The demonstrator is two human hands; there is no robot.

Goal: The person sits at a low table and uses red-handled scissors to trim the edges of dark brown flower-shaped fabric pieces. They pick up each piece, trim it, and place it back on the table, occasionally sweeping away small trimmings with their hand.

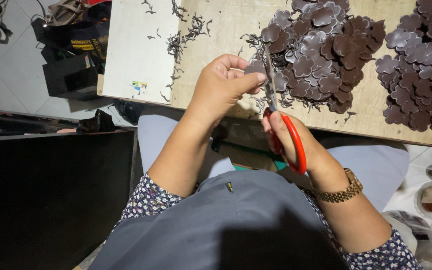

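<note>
While the left hand [223, 87] pinches a brown flower-shaped piece [256, 67] between thumb and fingertips above the wooden board [226, 30], the right hand [296, 142] grips red-handled scissors [281, 120], blades at the piece's edge.

The small dark brown flower-shaped piece [256, 67] pinched in the left hand [223, 85] looks like thin leather or rubbery sheet with a faint satin sheen. The scissors [281, 120] in the right hand [296, 142] have dull grey metal blades and glossy red plastic handles. The heaped brown flower cut-outs [321, 55] share the same semi-gloss surface, some catching light. They lie on a pale plywood board [226, 25], matt and slightly rough. The gold wristwatch band [341, 192] is shiny linked metal; the grey apron [226, 230] is smooth matt cloth.
</note>
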